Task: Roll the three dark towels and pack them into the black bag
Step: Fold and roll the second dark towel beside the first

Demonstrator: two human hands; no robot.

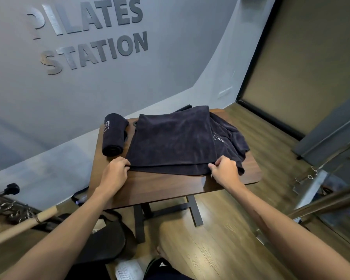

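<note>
A: Head view — what's on the table (170,186)?

B: One rolled towel (113,135) lying at the far left, a folded towel (174,140) spread flat in the middle, and a third towel (228,136) crumpled beside it on the right, partly underneath.

A: Hands?

B: Left hand (115,170) and right hand (224,170) each pinch a near corner of the folded towel, fingers clenched on the cloth. The black bag (103,241) sits on the floor — down left of the table.
</note>
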